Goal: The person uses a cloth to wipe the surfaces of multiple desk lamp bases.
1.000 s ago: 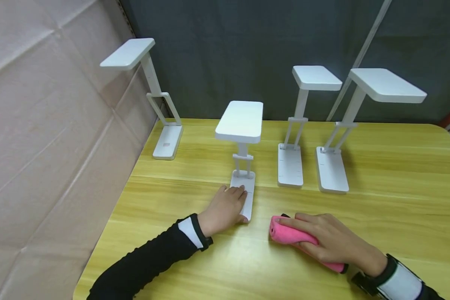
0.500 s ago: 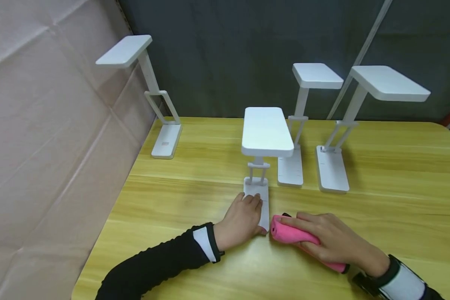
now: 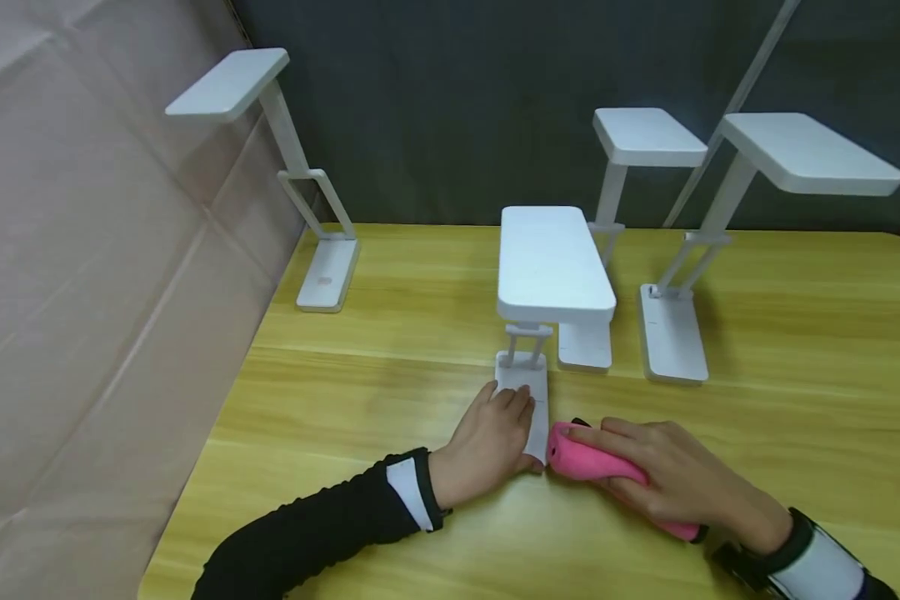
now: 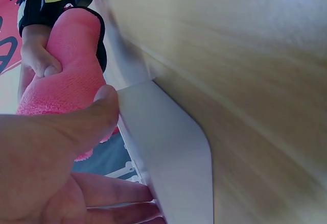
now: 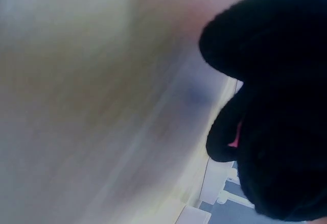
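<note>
The left hand [image 3: 491, 437] lay on the base of the nearest white lamp [image 3: 553, 262], which stood upright near the front middle of the wooden desk [image 3: 795, 417]. Its fingers [image 3: 517, 402] rested flat and fairly straight over the left part of the base, while the thumb pressed the near edge, as the left wrist view showed at close range [image 4: 104, 114]. The lamp's flat head hung above the far end of its base, beyond the fingertips. Just to the right, the right hand [image 3: 667, 479] held a pink cloth roll [image 3: 596, 467] against the desk, fingers curled over its top; the roll's blunt end sat touching or just beside the lamp base's right edge. The right wrist view was mostly dark and blurred and showed little of that grip. Farther back stood three more white lamps: one at the left by the beige wall [image 3: 300, 179], one behind the nearest lamp [image 3: 637, 150], partly hidden by its head, and one at the right [image 3: 727, 225].
</note>
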`<act>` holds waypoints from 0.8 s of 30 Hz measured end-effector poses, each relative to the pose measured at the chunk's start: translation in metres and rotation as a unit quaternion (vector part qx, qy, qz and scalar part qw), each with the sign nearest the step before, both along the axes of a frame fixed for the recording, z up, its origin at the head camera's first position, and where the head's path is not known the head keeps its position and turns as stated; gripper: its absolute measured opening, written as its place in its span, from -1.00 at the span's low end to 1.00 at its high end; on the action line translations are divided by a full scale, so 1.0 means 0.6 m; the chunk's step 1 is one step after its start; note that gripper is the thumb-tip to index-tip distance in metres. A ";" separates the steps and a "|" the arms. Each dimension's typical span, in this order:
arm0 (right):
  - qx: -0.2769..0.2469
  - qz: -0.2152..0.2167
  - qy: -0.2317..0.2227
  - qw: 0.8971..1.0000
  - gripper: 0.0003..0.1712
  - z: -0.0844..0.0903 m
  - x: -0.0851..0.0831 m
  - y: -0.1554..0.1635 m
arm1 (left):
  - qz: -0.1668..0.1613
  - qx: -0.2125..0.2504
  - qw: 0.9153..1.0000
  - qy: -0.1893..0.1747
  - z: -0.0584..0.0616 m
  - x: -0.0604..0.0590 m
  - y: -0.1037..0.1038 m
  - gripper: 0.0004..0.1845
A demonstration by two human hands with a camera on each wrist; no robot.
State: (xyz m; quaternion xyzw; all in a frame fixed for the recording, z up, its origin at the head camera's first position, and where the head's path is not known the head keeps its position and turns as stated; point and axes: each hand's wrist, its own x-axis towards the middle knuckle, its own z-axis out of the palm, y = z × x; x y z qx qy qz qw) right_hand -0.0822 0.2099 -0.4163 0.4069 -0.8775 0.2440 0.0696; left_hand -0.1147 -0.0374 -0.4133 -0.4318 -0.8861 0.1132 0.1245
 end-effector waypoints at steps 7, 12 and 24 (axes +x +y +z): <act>-0.003 -0.004 -0.014 1.000 -0.19 0.001 -0.005 0.003 | -0.004 0.007 1.000 -0.002 0.000 -0.004 0.003 -0.10; -0.001 -0.009 -0.020 1.000 -0.19 0.002 -0.007 0.004 | -0.013 0.037 0.997 -0.069 0.005 -0.018 -0.006 -0.13; 0.143 -0.059 0.101 0.983 -0.31 0.049 -0.069 -0.038 | 0.037 0.146 0.933 -0.328 -0.014 -0.100 -0.074 0.57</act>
